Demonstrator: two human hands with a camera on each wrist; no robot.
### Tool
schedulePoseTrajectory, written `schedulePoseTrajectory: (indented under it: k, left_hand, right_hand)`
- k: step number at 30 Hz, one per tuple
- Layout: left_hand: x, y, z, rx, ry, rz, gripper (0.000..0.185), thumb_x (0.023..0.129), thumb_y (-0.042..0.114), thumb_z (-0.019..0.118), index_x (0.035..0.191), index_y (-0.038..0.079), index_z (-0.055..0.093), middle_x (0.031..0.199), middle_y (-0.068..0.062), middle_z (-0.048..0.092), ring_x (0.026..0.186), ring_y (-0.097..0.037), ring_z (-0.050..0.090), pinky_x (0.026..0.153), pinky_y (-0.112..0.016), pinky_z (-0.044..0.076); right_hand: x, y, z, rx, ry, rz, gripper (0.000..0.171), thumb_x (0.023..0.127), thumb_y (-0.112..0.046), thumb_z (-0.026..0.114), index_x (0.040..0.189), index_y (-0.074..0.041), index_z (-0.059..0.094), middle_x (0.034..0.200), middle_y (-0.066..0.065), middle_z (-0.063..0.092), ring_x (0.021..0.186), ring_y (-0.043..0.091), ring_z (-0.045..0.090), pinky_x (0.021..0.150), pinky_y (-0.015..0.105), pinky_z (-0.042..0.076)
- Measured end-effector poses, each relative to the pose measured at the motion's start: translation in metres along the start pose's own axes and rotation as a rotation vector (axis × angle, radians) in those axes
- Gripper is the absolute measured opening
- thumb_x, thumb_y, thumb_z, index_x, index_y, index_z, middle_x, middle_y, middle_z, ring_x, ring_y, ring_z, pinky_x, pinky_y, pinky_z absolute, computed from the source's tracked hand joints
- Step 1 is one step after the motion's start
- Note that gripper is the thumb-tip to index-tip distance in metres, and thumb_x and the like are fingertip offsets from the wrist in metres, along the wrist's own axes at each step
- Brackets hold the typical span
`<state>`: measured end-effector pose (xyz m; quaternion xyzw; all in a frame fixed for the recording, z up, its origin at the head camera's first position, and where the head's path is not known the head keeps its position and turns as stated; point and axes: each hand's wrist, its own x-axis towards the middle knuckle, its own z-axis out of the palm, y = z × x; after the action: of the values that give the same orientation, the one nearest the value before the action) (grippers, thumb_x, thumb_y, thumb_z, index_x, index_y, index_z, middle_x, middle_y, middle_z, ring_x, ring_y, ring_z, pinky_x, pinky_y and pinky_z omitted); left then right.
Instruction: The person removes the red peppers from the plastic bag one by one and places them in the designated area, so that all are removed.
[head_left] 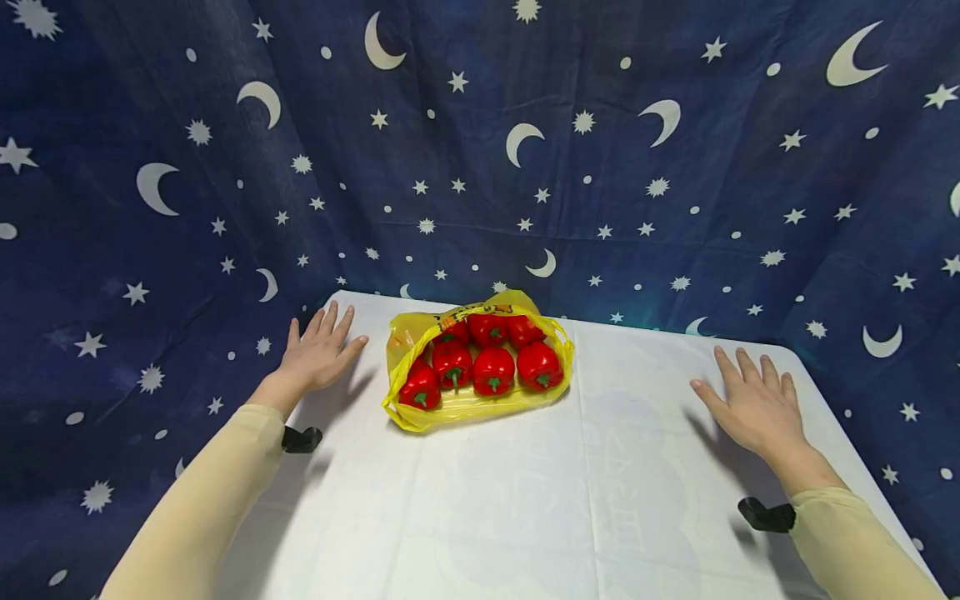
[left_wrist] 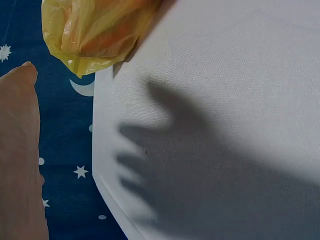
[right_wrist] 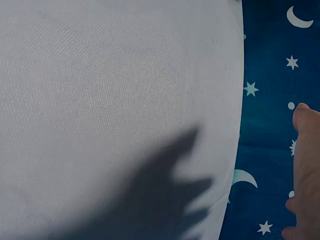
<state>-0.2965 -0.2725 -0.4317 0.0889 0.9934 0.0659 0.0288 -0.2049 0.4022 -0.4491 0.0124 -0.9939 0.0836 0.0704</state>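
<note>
A yellow plastic bag (head_left: 450, 412) lies on its side at the back of the table, its mouth facing the person. Several red bell peppers (head_left: 493, 372) with green stems sit inside it. To the bag's left, the left hand (head_left: 315, 354) hovers with fingers spread, holding nothing. Far to the right, the right hand (head_left: 757, 408) is likewise spread over the table and apart from everything. In the left wrist view, part of the yellow bag (left_wrist: 100, 35) shows beyond the left hand (left_wrist: 19, 155). The right wrist view catches only an edge of the right hand (right_wrist: 307, 170).
A white cloth (head_left: 510, 500) covers the table, whose back edge runs just behind the bag. Dark blue fabric (head_left: 480, 125) with moons and stars hangs behind and on both sides. Each wrist carries a small black camera mount (head_left: 767, 515).
</note>
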Motion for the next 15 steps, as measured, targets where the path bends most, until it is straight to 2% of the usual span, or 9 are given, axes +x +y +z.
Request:
schedulePoseTrajectory:
  k: [9,15]
  left_hand:
    - [-0.002,0.004,-0.005,-0.041,0.036,0.036,0.086,0.101,0.071,0.014,0.166,0.015,0.002,0.169,-0.018,-0.009,0.154,-0.043,-0.006,0.113,-0.069,-0.015]
    - [-0.002,0.023,-0.019,-0.068,0.085,0.095,0.083,0.103,0.069,0.018,0.166,0.017,0.003,0.170,-0.016,-0.007,0.154,-0.041,-0.006,0.114,-0.068,-0.014]
  right_hand:
    - [0.008,-0.016,0.003,0.028,0.039,-0.024,0.086,0.103,-0.062,0.037,0.164,-0.005,0.015,0.159,0.037,0.018,0.143,0.064,0.007,0.111,0.075,-0.004]
    - [0.014,-0.038,-0.001,0.090,0.075,-0.050,0.084,0.104,-0.060,0.038,0.163,-0.004,0.019,0.160,0.035,0.020,0.146,0.060,0.010,0.113,0.073,0.001]
